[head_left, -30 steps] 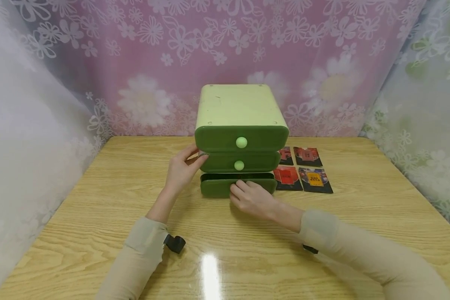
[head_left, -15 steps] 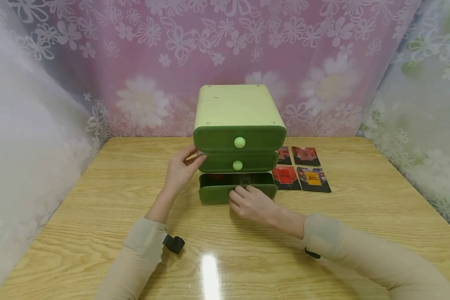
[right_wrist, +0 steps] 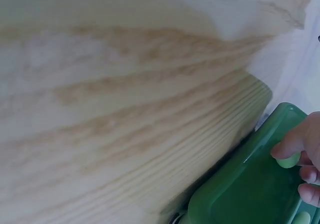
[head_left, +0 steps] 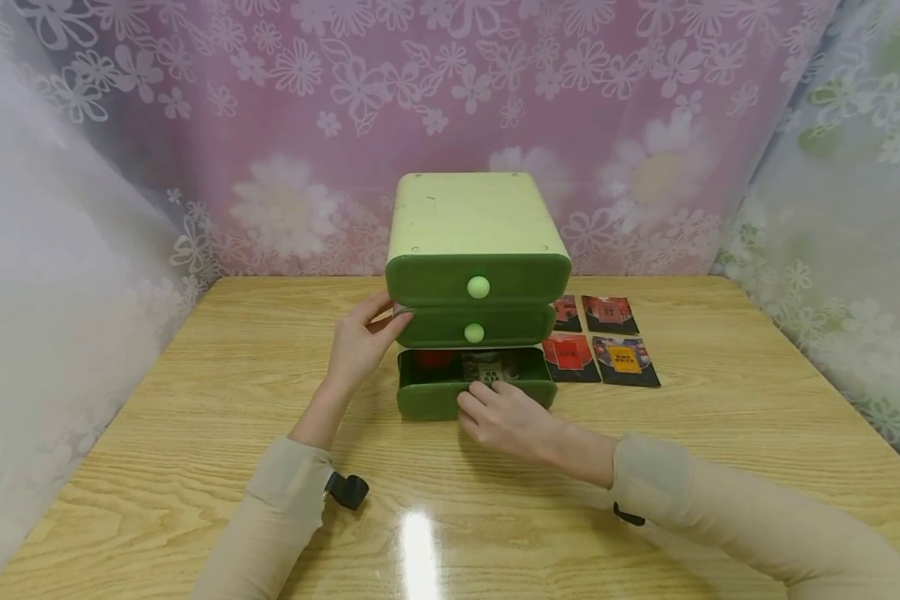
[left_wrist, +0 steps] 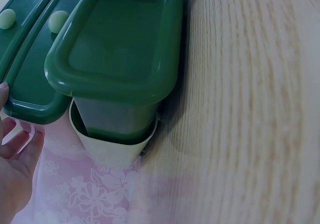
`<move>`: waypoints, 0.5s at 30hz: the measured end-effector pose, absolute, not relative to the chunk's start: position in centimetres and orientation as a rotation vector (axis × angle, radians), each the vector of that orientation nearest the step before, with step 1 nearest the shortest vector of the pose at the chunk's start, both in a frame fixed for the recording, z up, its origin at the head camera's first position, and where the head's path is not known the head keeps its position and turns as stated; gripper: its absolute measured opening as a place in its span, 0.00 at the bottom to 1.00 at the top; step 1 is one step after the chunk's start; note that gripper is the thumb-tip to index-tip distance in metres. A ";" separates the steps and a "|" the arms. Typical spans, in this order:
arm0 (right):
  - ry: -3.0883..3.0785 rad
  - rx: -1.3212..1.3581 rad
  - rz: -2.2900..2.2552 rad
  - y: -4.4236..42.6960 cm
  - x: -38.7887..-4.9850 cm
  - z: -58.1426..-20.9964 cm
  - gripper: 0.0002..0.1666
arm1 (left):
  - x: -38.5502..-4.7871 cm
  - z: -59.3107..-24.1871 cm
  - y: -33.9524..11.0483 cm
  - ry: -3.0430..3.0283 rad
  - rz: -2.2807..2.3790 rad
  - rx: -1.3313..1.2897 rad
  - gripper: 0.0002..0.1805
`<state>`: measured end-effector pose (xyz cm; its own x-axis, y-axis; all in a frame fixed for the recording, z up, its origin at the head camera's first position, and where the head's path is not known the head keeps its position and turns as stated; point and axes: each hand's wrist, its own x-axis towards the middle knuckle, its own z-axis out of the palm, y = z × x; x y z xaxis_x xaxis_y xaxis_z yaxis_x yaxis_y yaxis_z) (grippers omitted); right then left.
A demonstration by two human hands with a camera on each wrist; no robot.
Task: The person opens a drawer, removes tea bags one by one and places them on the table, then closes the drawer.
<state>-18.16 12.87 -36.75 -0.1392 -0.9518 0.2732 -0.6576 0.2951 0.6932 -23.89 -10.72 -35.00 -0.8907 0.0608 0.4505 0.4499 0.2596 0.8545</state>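
A cabinet (head_left: 472,212) with a pale yellow-green shell and three dark green drawers stands on the table. My right hand (head_left: 506,417) pinches the light green knob (right_wrist: 287,162) of the bottom drawer (head_left: 429,403), which is pulled partly out. Inside that drawer lie a packet with a pale label (head_left: 489,370) and something red (head_left: 433,360), partly hidden. My left hand (head_left: 354,350) steadies the cabinet's left side, its thumb at the edge of the middle drawer (head_left: 435,327) and its fingers against the side. Both upper drawers are closed.
Several dark packets with red or yellow labels lie right of the cabinet, among them a yellow-labelled packet (head_left: 626,360) and a red-labelled packet (head_left: 570,354). One is partly hidden behind the cabinet. A floral curtain (head_left: 285,125) hangs behind the wooden table (head_left: 232,400).
The bottom drawer has slid out toward me with my right hand on its knob, so its contents now show. My left hand keeps its place on the cabinet.
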 end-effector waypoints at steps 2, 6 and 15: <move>-1.868 1.447 -0.533 12.9 -18.0 -36.7 0.39 | -23.9 -35.0 -10.8 -2.210 -1.666 -0.471 0.21; -1.848 1.460 -0.513 12.9 -17.7 -36.7 0.38 | -24.0 -35.2 -10.8 -2.211 -1.664 -0.469 0.21; -1.834 1.470 -0.497 13.1 -16.6 -36.7 0.38 | -24.0 -35.1 -10.8 -2.212 -1.677 -0.473 0.22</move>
